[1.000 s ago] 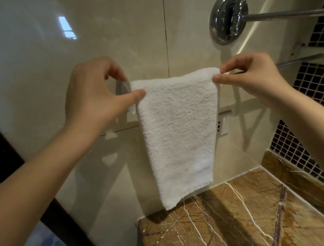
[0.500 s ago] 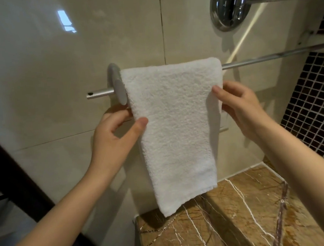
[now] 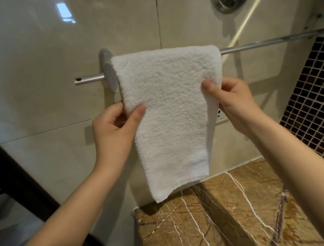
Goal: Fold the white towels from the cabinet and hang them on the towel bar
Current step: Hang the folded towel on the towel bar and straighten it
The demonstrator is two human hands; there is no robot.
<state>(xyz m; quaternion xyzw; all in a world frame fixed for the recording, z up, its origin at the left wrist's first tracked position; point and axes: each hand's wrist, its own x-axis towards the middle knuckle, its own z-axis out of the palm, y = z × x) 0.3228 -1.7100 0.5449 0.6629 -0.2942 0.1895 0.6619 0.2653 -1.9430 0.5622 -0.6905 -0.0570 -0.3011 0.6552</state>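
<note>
At the bar's left bracket, the white towel (image 3: 168,110) hangs draped over the towel bar (image 3: 267,43). Your left hand (image 3: 116,128) and right hand (image 3: 236,104) each pinch a side edge, likely to square the hang. Bare bar lies rightward; the marble ledge (image 3: 233,214) sits just below the hem.

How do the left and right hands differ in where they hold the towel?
The left hand pinches the white towel's left edge; the right hand pinches its right edge. The left grip sits slightly lower than the right. Both pinch with the thumb in front, below the towel bar.
</note>
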